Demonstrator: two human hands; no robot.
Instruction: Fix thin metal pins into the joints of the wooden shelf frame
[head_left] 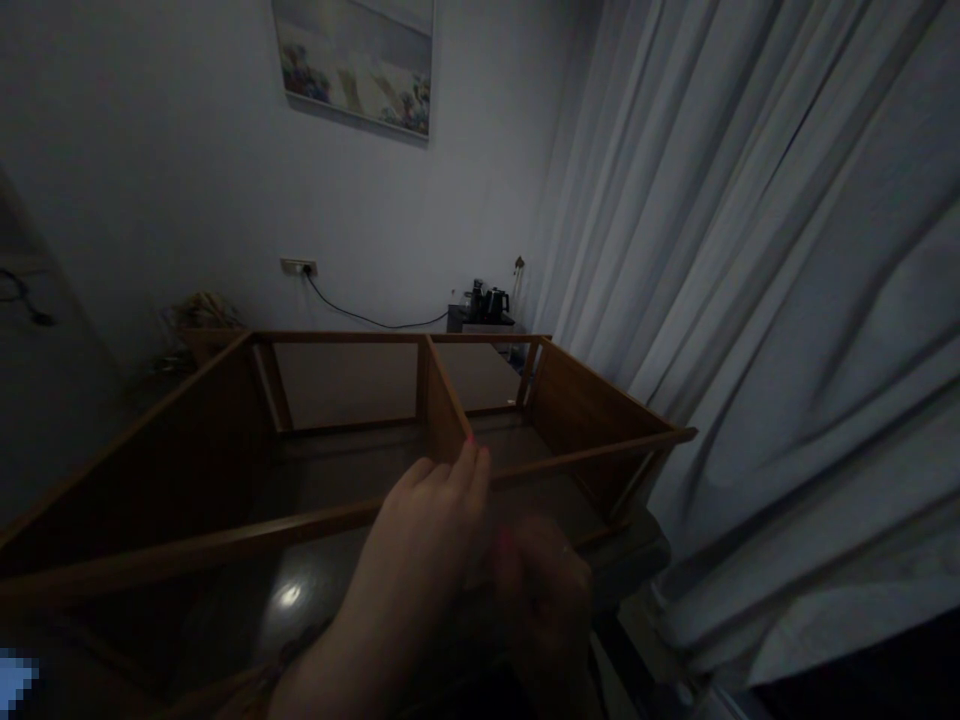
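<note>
A brown wooden shelf frame (289, 523) lies in front of me with its open side up. A divider (448, 405) splits it into two compartments. My left hand (431, 520) reaches across the near rail, its fingers pressed together at the joint where the divider meets that rail. Just to the right and lower, my right hand (547, 580) is blurred and dark. Its fingers look curled in, close to the near side of the rail. Whatever may be between them cannot be made out.
Beneath the frame is a dark, glossy surface (300, 570). Pale curtains (720, 250) hang along the right. By the far wall, a black kettle (495, 303) stands on a small cabinet (480, 327). A cable (375, 322) runs from there to a wall socket (289, 267).
</note>
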